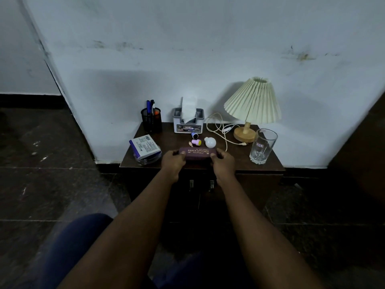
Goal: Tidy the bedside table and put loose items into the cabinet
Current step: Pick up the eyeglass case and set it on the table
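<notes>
A maroon spectacle case (197,153) with gold lettering lies at the front middle of the dark wooden bedside table (235,163). My left hand (172,161) grips its left end and my right hand (223,163) grips its right end. Behind the case lie a white bulb (210,142), a small pink and yellow item (196,142), a tiny peach piece (190,144) and a small blue-capped item (194,134). A white and purple box (145,147) rests on a glass dish (149,160) at the left. Below the tabletop, the cabinet doors with two metal handles (201,185) are closed.
A black mesh pen holder (151,119) and a tissue box (188,122) stand at the back. A pleated lamp (252,105) with its trailing cord (218,128) sits at the back right, a tall drinking glass (263,146) at the front right. The wall is directly behind.
</notes>
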The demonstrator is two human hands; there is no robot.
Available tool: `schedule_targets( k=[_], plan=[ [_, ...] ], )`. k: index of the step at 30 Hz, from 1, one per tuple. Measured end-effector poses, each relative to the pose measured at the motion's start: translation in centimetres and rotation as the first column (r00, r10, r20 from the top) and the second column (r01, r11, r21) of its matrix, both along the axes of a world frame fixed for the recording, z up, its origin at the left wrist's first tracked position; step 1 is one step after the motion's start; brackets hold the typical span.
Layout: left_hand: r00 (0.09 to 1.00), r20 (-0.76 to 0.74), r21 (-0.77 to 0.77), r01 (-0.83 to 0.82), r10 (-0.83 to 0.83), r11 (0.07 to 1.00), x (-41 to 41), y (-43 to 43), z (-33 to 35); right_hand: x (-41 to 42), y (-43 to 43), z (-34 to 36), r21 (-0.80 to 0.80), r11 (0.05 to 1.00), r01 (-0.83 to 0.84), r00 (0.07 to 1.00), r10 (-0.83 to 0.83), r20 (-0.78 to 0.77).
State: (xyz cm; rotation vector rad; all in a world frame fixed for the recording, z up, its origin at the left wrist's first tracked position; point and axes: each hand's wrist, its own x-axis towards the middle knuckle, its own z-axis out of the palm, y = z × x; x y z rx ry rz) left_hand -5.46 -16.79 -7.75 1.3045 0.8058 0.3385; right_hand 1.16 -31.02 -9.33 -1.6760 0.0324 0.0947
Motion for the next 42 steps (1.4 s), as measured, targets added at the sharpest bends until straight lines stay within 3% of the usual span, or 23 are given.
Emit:
schedule_targets(
  k=[3,7,12,17,21,24,29,32,37,42],
  plan=[
    [1.000,-0.011,0.010,-0.023,0.024,1.000,0.2,-0.3,-0.1,0.3,-0.1,-0.2,0.027,1.000,-0.007,1.000,0.007,-0.010],
    [0.999,-0.042,-0.009,-0.008,0.007,1.000,0.4,-0.3,0.7,0.6,-0.2,0.1,-0.054,0.998,-0.018,1.000,0.018,-0.008],
    [0.991,-0.050,-0.079,0.120,-0.124,0.990,1.1,0.3,2.7,2.0,-1.3,2.8,-0.121,0.986,-0.112,0.992,0.104,-0.067],
    [0.974,-0.077,-0.174,0.199,-0.215,0.964,1.1,1.4,4.5,3.7,-2.4,6.6,-0.246,0.948,-0.203,0.977,0.212,0.008],
    [0.961,-0.125,-0.163,0.227,-0.248,0.960,0.6,2.9,6.1,3.7,-1.8,8.2,-0.353,0.852,-0.386,0.902,0.428,0.047],
    [0.951,-0.168,-0.123,0.241,-0.259,0.963,0.7,3.5,6.9,3.7,-2.3,9.0,-0.680,0.652,-0.336,0.812,0.566,0.142],
    [0.906,-0.187,-0.055,0.375,-0.379,0.925,1.7,1.4,4.8,4.5,-6.7,8.8,-0.829,0.458,-0.322,0.765,0.642,0.058],
    [0.900,-0.175,-0.063,0.394,-0.399,0.917,3.1,-0.1,3.1,4.8,-8.6,8.0,-0.864,0.429,-0.263,0.785,0.616,0.067],
    [0.887,-0.252,0.110,0.425,-0.388,0.899,3.9,-0.3,1.0,5.3,-8.6,5.8,-0.896,0.378,-0.234,0.798,0.601,0.046],
    [0.895,-0.237,0.192,0.425,-0.378,0.885,3.5,-0.4,0.1,4.6,-8.0,4.8,-0.901,0.403,-0.164,0.821,0.562,0.102]
  ],
)
